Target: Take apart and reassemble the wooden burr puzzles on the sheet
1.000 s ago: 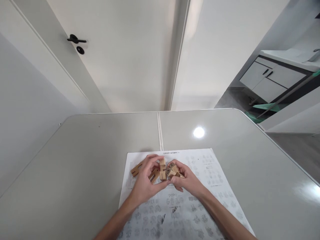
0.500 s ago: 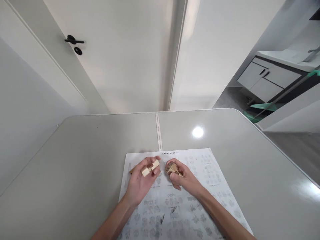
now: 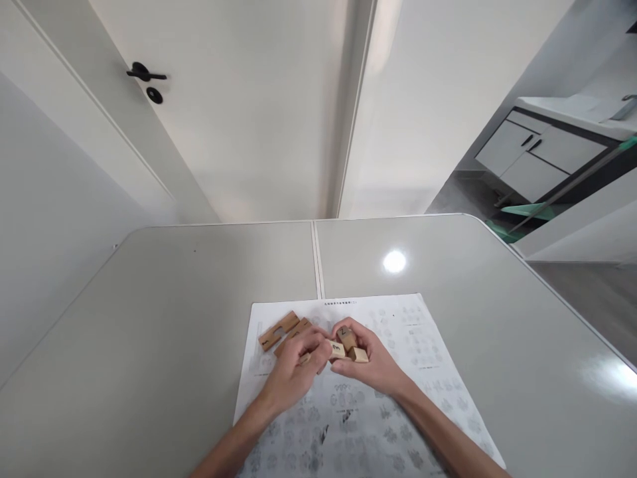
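My left hand (image 3: 293, 372) is closed, its fingers gripping a pale notched wooden puzzle piece (image 3: 337, 349) with a 3 on its end. That end touches the pieces in my right hand (image 3: 373, 355), which is closed around a darker wooden puzzle piece (image 3: 345, 336) marked 2 and a paler block end (image 3: 359, 355). How these pieces interlock is partly hidden by my fingers. Just behind my left hand, a brown notched wooden piece (image 3: 271, 337) lies on the printed sheet (image 3: 398, 398). A second brown piece (image 3: 300, 325) lies beside it, partly covered by that hand.
The sheet, printed with rows of small diagrams, lies on a grey table (image 3: 149, 318) with a white seam (image 3: 317, 259) down its middle. Beyond the table's far edge stands a white door (image 3: 249, 119) with a black handle (image 3: 145, 72). A sink cabinet (image 3: 542, 153) is at right.
My left hand has turned from palm-up to palm-down and moved right, bringing its pale piece against those in my right hand. The brown pieces on the sheet are now more exposed.
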Demonstrator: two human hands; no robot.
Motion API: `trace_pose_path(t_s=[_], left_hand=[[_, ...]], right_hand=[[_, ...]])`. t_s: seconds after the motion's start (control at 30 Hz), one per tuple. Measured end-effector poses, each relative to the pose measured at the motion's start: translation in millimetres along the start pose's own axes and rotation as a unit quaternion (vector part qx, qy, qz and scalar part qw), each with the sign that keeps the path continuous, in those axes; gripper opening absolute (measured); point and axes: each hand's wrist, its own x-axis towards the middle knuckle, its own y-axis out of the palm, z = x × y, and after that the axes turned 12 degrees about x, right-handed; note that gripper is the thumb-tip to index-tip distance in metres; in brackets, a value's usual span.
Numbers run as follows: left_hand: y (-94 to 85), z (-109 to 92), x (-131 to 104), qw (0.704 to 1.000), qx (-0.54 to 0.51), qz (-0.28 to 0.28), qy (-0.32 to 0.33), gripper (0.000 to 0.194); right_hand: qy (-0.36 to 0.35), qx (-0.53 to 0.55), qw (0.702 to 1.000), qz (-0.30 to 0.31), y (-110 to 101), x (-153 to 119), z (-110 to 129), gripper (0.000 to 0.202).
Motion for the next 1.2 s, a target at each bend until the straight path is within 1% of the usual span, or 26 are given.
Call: trace_pose_path(t_s=[0.07, 0.13, 0.27, 0.33, 0.4, 0.5, 0.63, 0.7, 0.77, 0.83, 0.9, 1.0, 1.2], left_hand=[[-1.6, -3, -1, 1.0, 0.006, 0.019, -0.008, 0.05], [-2.3, -5, -1, 0.999, 0.005, 0.027, -0.018, 0.044], [-2.3, -7, 1, 0.999, -0.014, 0.02, -0.022, 0.039], [-2.6, -8, 2, 0.999, -0.047, 0.015, -0.021, 0.04], [-3.5, -9, 1, 0.995, -0.094, 0.006, -0.03, 0.039], [-5.3, -12, 1, 0.985, -0.158, -0.015, -0.063, 0.041], [-5.9, -17, 1, 0.967, -0.229, -0.06, -0.091, 0.041], [-6.0, -17, 2, 0.958, -0.257, -0.072, -0.101, 0.041], [-6.3, -16, 2, 0.95, -0.278, -0.085, -0.115, 0.043], [-6.7, -13, 3, 0.946, -0.284, -0.096, -0.12, 0.045], [-6.8, -9, 3, 0.949, -0.276, -0.107, -0.112, 0.048], [-6.1, -6, 3, 0.955, -0.254, -0.119, -0.094, 0.05], [-2.9, -13, 3, 0.965, -0.214, -0.137, -0.059, 0.047]], right_hand=[[0.005, -0.002, 1.0, 0.016, 1, -1, 0, 0.036], [0.005, 0.004, 1.0, 0.024, 2, -2, 1, 0.039], [-0.024, 0.036, 0.999, 0.018, -3, -1, 1, 0.056], [-0.042, 0.066, 0.997, 0.006, -8, 1, -3, 0.058], [-0.059, 0.109, 0.992, -0.016, -12, 3, -7, 0.054], [-0.073, 0.151, 0.984, -0.05, -14, 6, -12, 0.047], [-0.065, 0.106, 0.991, -0.057, -13, 5, -16, 0.052], [-0.053, 0.083, 0.994, -0.05, -12, 4, -17, 0.055], [-0.036, 0.081, 0.996, -0.033, -10, 3, -17, 0.053], [-0.018, 0.088, 0.996, -0.01, -8, 3, -15, 0.048], [-0.005, 0.092, 0.996, 0.011, -6, 3, -12, 0.042], [0.002, 0.084, 0.996, 0.024, -4, 4, -8, 0.033], [0.033, 0.085, 0.995, 0.035, -4, 2, -6, 0.027]])
